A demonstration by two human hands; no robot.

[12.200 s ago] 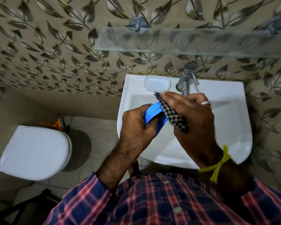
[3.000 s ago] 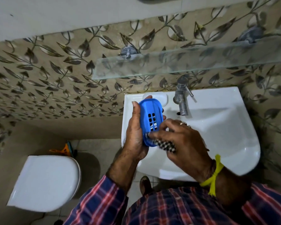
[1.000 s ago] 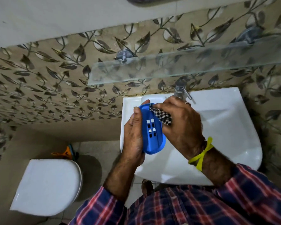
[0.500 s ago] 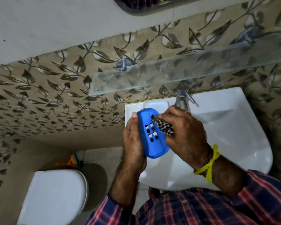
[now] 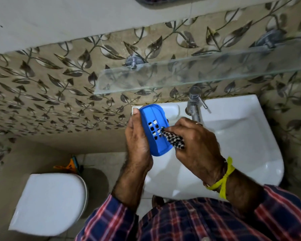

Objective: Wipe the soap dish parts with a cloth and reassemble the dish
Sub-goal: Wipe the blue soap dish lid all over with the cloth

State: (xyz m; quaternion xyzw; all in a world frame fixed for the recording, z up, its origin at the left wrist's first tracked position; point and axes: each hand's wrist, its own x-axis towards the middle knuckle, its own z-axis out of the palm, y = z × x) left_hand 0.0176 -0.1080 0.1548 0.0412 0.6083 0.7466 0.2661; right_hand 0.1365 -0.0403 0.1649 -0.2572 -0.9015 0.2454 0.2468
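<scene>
So that the slotted face tilts toward me, my left hand (image 5: pixel 137 145) has its grip clamped on the blue soap dish part (image 5: pixel 155 130) while my right hand (image 5: pixel 196 145) pinches the checked cloth (image 5: pixel 174 140) against its holes, above the sink (image 5: pixel 241 136).

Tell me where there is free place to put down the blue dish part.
Free: the sink rim right of the tap, the soap recess left of it, and the glass shelf. Crowded: over the basin's left side, where both hands work.
</scene>
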